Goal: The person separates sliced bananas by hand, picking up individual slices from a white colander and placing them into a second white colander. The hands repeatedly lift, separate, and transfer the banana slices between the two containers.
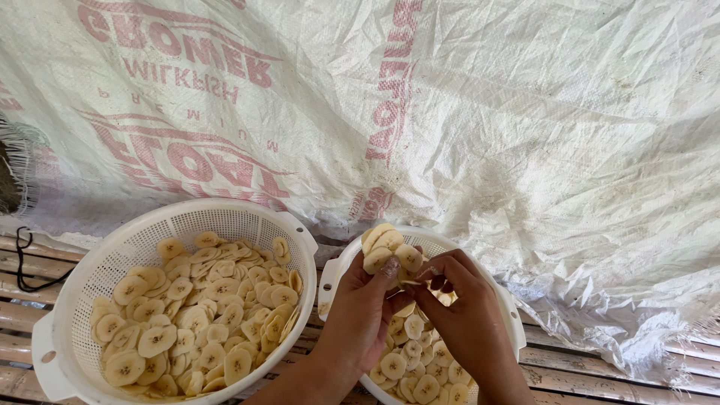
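Left hand: your left hand fans a stack of pale round banana slices, fingers closed around them, above the right white perforated plastic colander.
Right hand: your right hand pinches one slice off the stack (thin, likely sticky).
Left colander: the other white colander holds loose slices.
Backdrop: a crinkled white woven sack sheet.
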